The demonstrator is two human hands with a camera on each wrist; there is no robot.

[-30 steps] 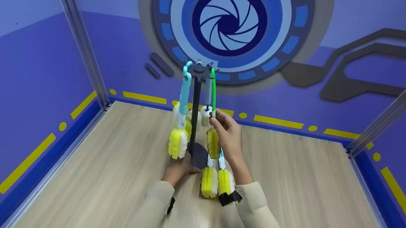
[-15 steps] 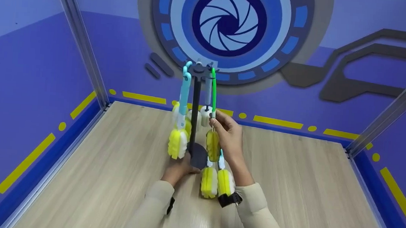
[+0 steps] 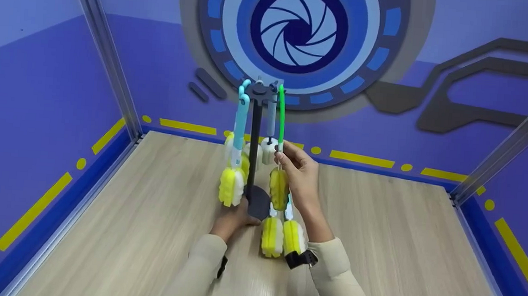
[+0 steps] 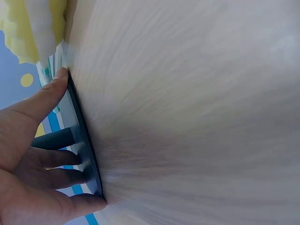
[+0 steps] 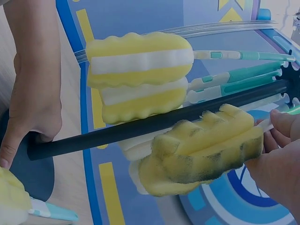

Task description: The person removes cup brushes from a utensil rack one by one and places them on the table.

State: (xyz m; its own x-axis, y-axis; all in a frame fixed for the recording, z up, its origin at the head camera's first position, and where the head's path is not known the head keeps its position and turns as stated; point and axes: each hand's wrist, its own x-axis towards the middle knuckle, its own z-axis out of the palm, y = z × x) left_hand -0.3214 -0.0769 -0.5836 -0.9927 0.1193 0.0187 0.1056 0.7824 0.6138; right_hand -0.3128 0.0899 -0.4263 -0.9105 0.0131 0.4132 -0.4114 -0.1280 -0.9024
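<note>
A black rack (image 3: 253, 152) with a round base and hooked top stands on the table, hung with several sponge-headed bottle brushes. My left hand (image 3: 233, 216) rests on its base; in the left wrist view the fairly straight thumb and fingers (image 4: 65, 206) spread over the base (image 4: 86, 154) around the post. My right hand (image 3: 303, 181) pinches the green-handled bottle brush (image 3: 281, 121) just above its worn yellow sponge head (image 5: 211, 145). The green handle's upper end is at the rack's right side; whether it touches a hook, I cannot tell. Blue-handled brushes (image 3: 241, 125) hang at the left.
Two more yellow-and-white bottle brushes (image 3: 272, 237) are in front of the rack, near my right wrist. The wooden table (image 3: 377, 249) is enclosed by blue printed walls (image 3: 157, 75) with metal corner posts (image 3: 106, 48).
My right hand and the green-handled brush have shifted slightly right, with the handle's upper end moving a little away from the rack's top. The left hand and rack look unmoved.
</note>
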